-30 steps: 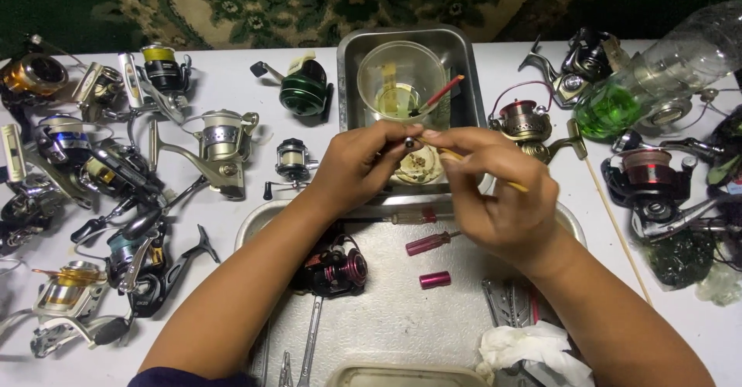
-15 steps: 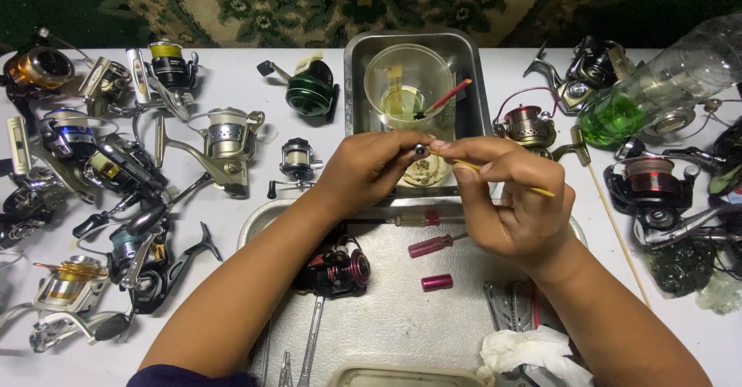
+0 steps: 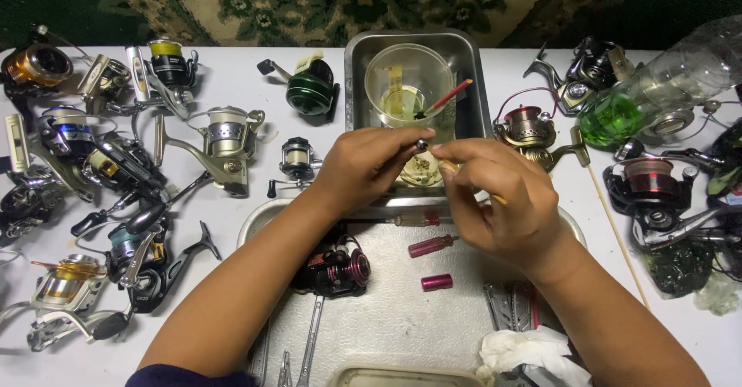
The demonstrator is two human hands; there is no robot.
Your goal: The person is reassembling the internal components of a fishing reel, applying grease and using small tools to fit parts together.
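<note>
Since a second ago, little shifted: both hands a touch higher over the tray, small metal part (image 3: 422, 144) still pinched between them.

At far left, a cluster of spinning reels (image 3: 100, 186) lying on the white table (image 3: 232, 78), apparently set aside. Further right, left hand (image 3: 367, 167) with fingertips pressed together on the small part, held just above the deep steel pan (image 3: 464, 55), probably so that drips or dropped bits land inside. In that pan: a clear plastic cup (image 3: 407, 86) holding yellowish liquid and a red-handled brush (image 3: 444, 100), plus some pale loose parts below. Right hand (image 3: 502, 201) closed on a thin yellow stick, tip meeting the part. Beneath, a flat metal tray (image 3: 402, 325) with a dark red reel (image 3: 336, 267), red-handled tools and a white rag. At right, more reels and a clear bottle (image 3: 657, 86) with green liquid.
</note>
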